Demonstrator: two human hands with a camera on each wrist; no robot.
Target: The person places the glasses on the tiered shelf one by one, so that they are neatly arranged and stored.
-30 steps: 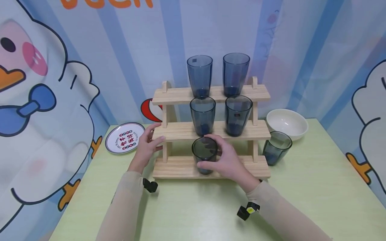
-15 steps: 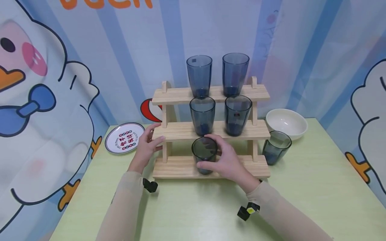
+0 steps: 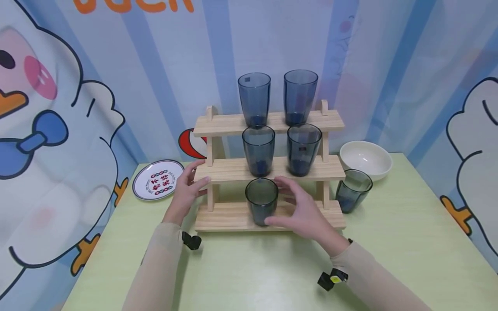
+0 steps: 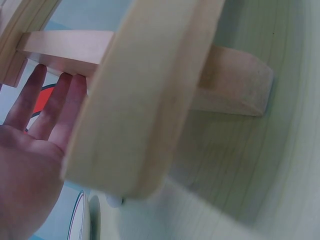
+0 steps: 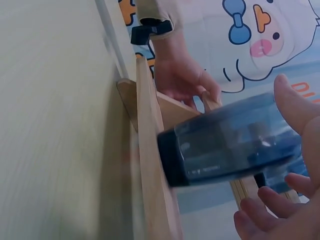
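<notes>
A smoky blue drinking glass (image 3: pixel 261 202) stands upright on the bottom tier of a three-tier wooden display rack (image 3: pixel 229 215). My right hand (image 3: pixel 305 212) is just right of that glass, its thumb and fingers spread apart; in the right wrist view the thumb lies close to the rim, and contact cannot be told. With my left hand (image 3: pixel 183 192) I hold the rack's left end, thumb on the middle shelf's edge and fingers behind the upright. In the left wrist view these fingers (image 4: pixel 55 107) reach past the shelf end. More glasses occupy the middle tier (image 3: pixel 258 151) and top tier.
Right of the rack, another matching glass (image 3: pixel 353 192) stands tilted in view on the table (image 3: pixel 249 272). Behind it sits a white bowl (image 3: pixel 365 160). A white plate with red characters (image 3: pixel 157 180) lies at the left. A cartoon-printed curtain (image 3: pixel 171 65) hangs behind.
My right hand has loosened from the glass on the bottom tier and drawn slightly right. The glass stays in place. My left hand keeps its hold on the rack. The head view shifted slightly.
</notes>
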